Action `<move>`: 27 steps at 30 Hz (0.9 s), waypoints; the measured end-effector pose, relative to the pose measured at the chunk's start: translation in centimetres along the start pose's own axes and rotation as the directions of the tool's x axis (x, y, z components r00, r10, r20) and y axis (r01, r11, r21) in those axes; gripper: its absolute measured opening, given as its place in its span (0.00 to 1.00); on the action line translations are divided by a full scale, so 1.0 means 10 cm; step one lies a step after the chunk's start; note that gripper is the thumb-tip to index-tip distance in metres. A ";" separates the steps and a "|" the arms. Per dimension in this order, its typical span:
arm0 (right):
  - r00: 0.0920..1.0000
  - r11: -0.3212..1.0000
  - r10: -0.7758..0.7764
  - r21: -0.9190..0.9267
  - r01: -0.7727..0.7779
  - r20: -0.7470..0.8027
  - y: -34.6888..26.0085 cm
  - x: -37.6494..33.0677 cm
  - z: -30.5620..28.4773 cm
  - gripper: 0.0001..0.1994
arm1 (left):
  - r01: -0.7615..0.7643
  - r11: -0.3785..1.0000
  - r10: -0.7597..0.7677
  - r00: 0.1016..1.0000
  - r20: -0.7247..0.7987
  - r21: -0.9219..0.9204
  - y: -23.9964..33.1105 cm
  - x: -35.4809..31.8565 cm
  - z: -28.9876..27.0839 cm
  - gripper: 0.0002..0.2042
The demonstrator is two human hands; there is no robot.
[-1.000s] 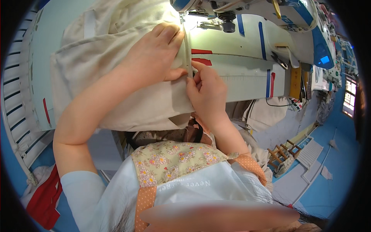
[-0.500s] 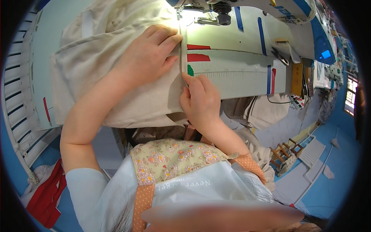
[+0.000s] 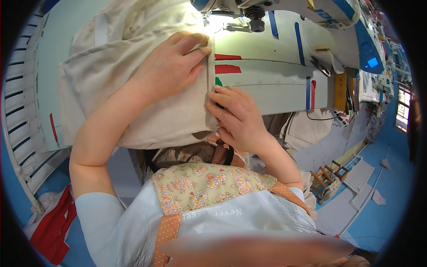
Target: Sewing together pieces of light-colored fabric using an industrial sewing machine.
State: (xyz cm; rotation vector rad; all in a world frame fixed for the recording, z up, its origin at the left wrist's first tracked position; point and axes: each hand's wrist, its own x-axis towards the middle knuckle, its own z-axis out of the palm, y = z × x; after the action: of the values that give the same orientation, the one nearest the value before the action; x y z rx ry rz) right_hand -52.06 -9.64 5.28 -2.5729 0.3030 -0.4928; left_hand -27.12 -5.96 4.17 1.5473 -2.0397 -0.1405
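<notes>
A large piece of beige cloth [image 3: 147, 120] lies over the left part of the sewing machine's table, its right edge running straight toward the needle area. My left hand [image 3: 171, 66] rests on top of it, fingers slightly bent and pressing near that edge, thumb apart. Beside the nearer stretch of the edge is my right hand [image 3: 240, 115], with fingers stretched out and spread and their tips at the cloth. Its thumb is lower, by the cloth's near corner. At the top, the sewing machine [image 3: 255, 20] has its lamp lit over the presser foot area.
The pale table [image 3: 271, 95] carries a printed ruler scale and red, blue and green tape strips. Thread snips [image 3: 321, 66] lie near the machine's pillar. More beige cloth [image 3: 304, 129] hangs beyond the table's near edge. A white slatted rack [image 3: 18, 120] stands at the left.
My right hand has loosened from a pinch on the cloth's edge, spreading its fingers and shifting slightly toward me. My left hand stays nearly in place on the cloth.
</notes>
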 end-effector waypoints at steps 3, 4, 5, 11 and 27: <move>0.996 0.998 -0.048 -0.032 0.046 -0.076 0.04 -0.05 0.15 0.22 | -0.038 0.999 0.039 0.999 0.020 -0.008 -0.01 0.02 -0.01 0.20; 0.988 0.997 -0.064 -0.041 0.058 -0.144 0.03 -0.04 0.19 0.21 | -0.044 0.999 0.044 0.999 0.021 0.008 -0.03 0.01 -0.01 0.20; 0.987 0.997 -0.067 -0.041 0.062 -0.145 0.01 -0.03 0.21 0.21 | -0.050 0.998 0.050 0.999 0.022 0.025 -0.03 0.00 -0.01 0.20; 0.979 0.995 -0.086 -0.062 0.075 -0.183 -0.08 0.02 0.23 0.18 | -0.051 0.998 0.050 0.998 0.047 0.027 -0.05 0.00 -0.04 0.21; 0.983 0.997 -0.072 0.010 0.074 -0.171 -0.01 0.16 0.19 0.17 | -0.016 1.000 0.015 0.998 0.055 0.017 -0.10 0.06 -0.06 0.21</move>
State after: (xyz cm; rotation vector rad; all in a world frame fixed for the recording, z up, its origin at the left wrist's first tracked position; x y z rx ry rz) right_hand -49.81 -9.26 4.25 -2.5380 0.2628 -0.7415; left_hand -26.07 -6.73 4.46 1.5536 -2.1001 -0.1620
